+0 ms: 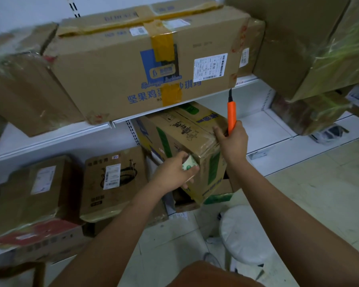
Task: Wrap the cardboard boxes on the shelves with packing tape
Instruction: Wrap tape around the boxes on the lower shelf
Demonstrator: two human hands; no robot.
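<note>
A brown cardboard box (187,141) with green and blue print sits tilted at the front of the lower shelf, its near corner jutting out past the shelf edge, glossy clear tape across its top face. A roll of packing tape (190,165) with a green-printed core lies against the box's near left edge. Above it, on the upper shelf, a long cardboard box (133,65) with blue lettering lies lengthwise, banded by yellowish tape. To the left on the lower shelf stands a smaller box (112,181), apparently film-wrapped, though blur makes this uncertain.
</note>
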